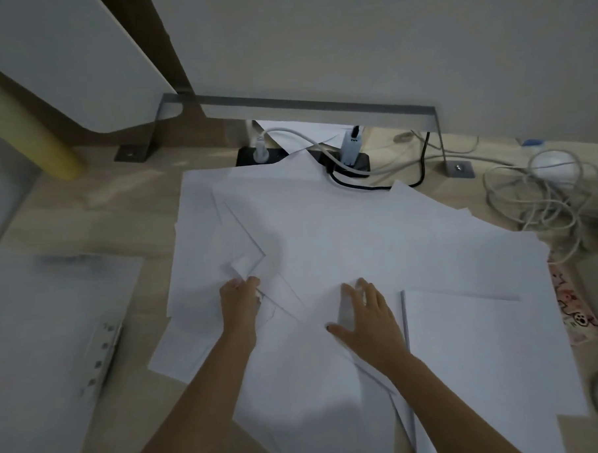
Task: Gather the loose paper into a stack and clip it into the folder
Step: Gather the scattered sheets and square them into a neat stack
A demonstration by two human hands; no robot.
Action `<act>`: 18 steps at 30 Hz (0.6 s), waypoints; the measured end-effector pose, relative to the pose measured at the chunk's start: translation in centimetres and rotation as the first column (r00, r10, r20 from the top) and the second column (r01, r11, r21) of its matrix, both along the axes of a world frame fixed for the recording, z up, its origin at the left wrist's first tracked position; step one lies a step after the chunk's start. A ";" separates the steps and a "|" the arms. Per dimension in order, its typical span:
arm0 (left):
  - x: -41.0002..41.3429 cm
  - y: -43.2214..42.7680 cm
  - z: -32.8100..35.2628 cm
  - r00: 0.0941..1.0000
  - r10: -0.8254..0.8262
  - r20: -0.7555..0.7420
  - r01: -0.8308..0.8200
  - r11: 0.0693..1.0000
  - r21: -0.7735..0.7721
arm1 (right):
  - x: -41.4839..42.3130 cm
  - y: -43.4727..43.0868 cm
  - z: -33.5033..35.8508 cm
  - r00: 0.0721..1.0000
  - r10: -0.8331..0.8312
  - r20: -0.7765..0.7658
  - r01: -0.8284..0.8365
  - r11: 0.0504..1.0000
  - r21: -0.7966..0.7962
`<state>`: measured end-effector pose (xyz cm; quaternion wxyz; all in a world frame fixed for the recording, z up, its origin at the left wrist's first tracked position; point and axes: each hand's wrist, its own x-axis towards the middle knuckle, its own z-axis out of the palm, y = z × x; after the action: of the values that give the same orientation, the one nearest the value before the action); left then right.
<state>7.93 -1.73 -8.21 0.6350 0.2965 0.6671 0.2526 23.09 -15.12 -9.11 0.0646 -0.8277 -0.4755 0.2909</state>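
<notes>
The desk (84,208) carries loose paper (359,230) fanned across its middle, with the open folder (48,323) lying apart at the left. The left hand (239,307) pinches a sheet's corner; the right hand (367,322) presses flat, fingers straight. Best to sweep the outer sheets inward before squaring the edges

Both bare forearms reach forward, side by side.
Left hand (241,302): fingers curled, pinching an edge of the loose paper (246,263). Right hand (367,321): palm down, fingers straight and spread, thumb out to the left, lying flat on it.
</notes>
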 end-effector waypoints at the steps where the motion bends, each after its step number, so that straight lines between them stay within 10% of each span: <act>1: 0.0 -0.1 0.1 0.999 0.012 0.042 -0.012 1.000 0.015 | 0.2 -0.1 0.0 1.000 -0.015 -0.018 0.016 1.000 0.022; 7: 1.0 -2.0 1.1 0.933 -0.333 -0.138 0.360 0.870 0.336 | 1.1 -0.9 0.3 0.990 -0.087 -0.112 0.097 0.992 0.084; 14: 2.6 -2.6 -0.1 0.784 -0.247 -0.570 0.533 0.738 0.414 | 1.5 -1.1 0.1 0.988 -0.084 -0.129 0.096 0.991 0.090; 18: 3.0 -2.6 -1.3 0.899 -0.211 -0.384 0.305 0.930 0.204 | 1.7 -1.2 0.1 0.991 -0.074 -0.111 0.085 0.991 0.100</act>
<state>10.92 -4.30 -9.47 0.4878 0.5040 0.6862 0.1927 24.74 -16.28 -9.05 0.1449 -0.8247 -0.4526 0.3065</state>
